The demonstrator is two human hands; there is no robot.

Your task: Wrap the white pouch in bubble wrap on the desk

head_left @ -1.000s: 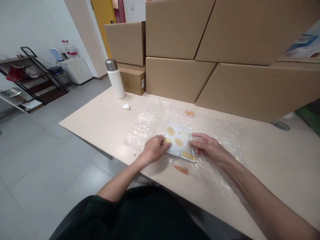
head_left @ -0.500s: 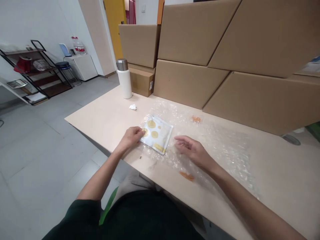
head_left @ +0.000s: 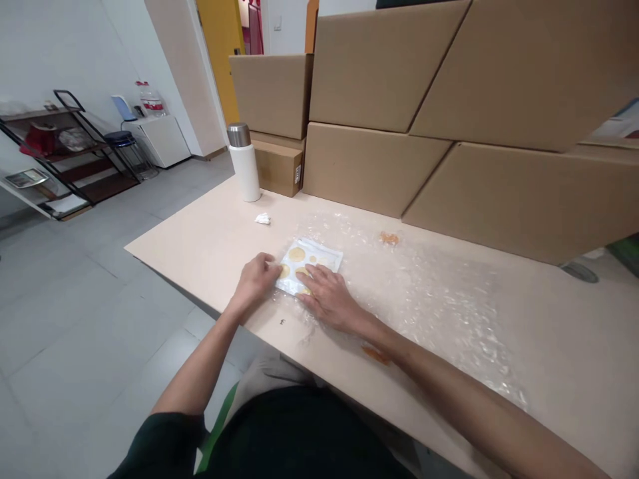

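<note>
A flat square packet (head_left: pixel 324 255), white with yellow round patches, lies on a sheet of clear bubble wrap (head_left: pixel 439 299) spread over the table. My left hand (head_left: pixel 257 279) pinches the packet's left edge between thumb and fingers. Across the packet's front right part rests my right hand (head_left: pixel 327 296), palm down with its fingers spread, hiding some of the print. Orange patches show on the wrap, one (head_left: pixel 389 238) behind the packet and another (head_left: pixel 375 354) under my right forearm.
Large cardboard boxes (head_left: pixel 369 166) are stacked along the table's back edge. A white bottle (head_left: pixel 245 169) with a metal cap stands at the back left, a crumpled white scrap (head_left: pixel 263 218) in front of it. The table's left edge borders the grey floor (head_left: pixel 100 299).
My right hand has moved left from beside the packet and now lies on it. My left hand keeps its pinch on the left edge. The view has shifted slightly.
</note>
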